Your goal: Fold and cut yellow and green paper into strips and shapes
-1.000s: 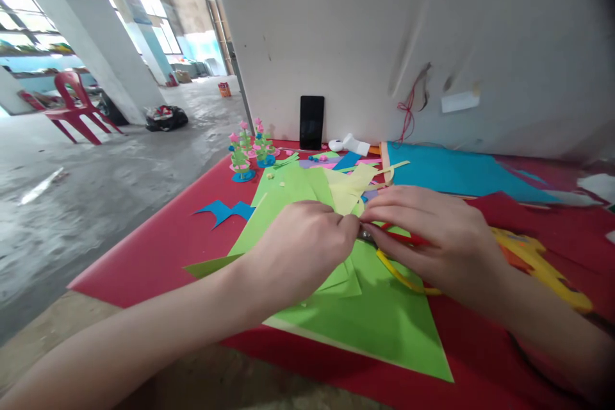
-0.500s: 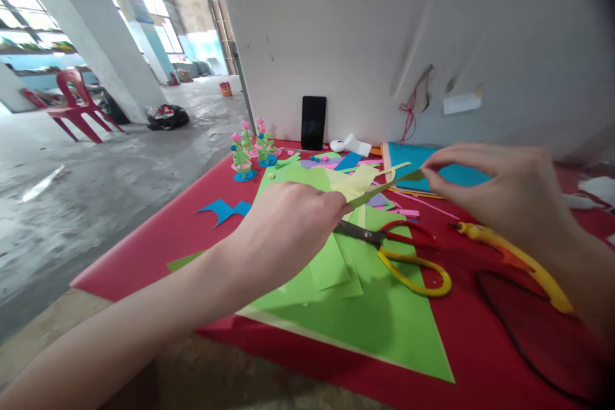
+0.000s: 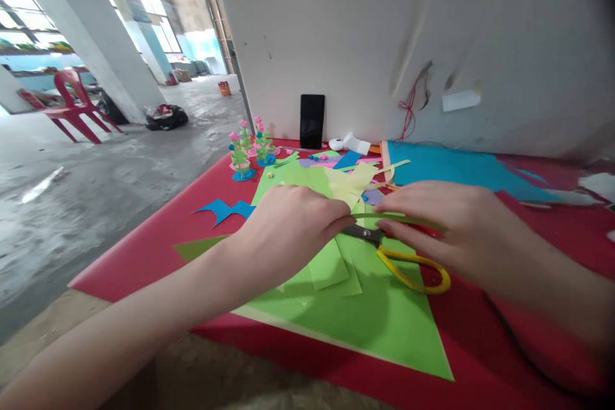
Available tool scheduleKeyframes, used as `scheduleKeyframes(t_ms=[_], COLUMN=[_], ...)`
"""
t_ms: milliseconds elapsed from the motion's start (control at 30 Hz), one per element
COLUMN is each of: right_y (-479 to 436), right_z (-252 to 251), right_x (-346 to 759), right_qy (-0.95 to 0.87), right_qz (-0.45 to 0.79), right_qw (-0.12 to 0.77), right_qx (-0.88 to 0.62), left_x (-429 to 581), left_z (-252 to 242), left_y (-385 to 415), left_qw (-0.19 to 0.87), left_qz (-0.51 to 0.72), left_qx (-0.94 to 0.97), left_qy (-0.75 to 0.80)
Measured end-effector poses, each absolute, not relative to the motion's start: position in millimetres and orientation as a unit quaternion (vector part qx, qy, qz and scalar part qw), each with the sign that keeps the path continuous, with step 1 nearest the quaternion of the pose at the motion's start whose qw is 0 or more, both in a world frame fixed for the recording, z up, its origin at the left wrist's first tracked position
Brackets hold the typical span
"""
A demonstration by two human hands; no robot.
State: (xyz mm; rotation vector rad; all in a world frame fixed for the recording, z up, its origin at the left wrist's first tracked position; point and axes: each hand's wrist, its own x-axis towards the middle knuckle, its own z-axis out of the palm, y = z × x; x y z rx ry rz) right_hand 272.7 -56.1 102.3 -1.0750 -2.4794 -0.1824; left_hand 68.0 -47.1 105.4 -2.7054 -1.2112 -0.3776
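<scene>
A narrow green paper strip [image 3: 372,215] stretches between my two hands above the table. My left hand [image 3: 300,224] is closed on its left end, fingers pinched together. My right hand [image 3: 446,224], a little blurred, has its thumb and fingers around the strip farther right. Beneath them lie scissors [image 3: 368,233] with one yellow handle loop and one red loop, the red one mostly hidden by my right hand. The scissors rest on a large green paper sheet [image 3: 355,327] and smaller green pieces [image 3: 331,266].
Small paper trees [image 3: 241,157] with pink tops stand at the back left. A black phone [image 3: 312,122] leans on the white panel. Blue paper scraps [image 3: 225,210] lie left, blue sheets [image 3: 442,165] at the back right. A red plastic chair [image 3: 77,102] stands on the floor.
My right hand has moved left and down, closer to my left hand, along the paper strip. It now covers the yellow-handled tool. My left hand has hardly moved.
</scene>
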Motion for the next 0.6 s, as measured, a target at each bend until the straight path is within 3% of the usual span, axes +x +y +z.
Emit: scheduleKeyframes(t_ms=[267, 600], right_y=[-62, -68], right_z=[93, 87], right_x=[261, 253], right_qy=[-0.877, -0.867], right_qz=[-0.057, -0.046], right_qw=[0.158, 0.163], right_qx=[-0.451, -0.469], left_x=[71, 78], left_z=[96, 89], left_y=[-47, -50], left_qw=[0.044, 0.014], left_qz=[-0.202, -0.205], left_qx=[-0.921, -0.926], left_qy=[-0.33, -0.317])
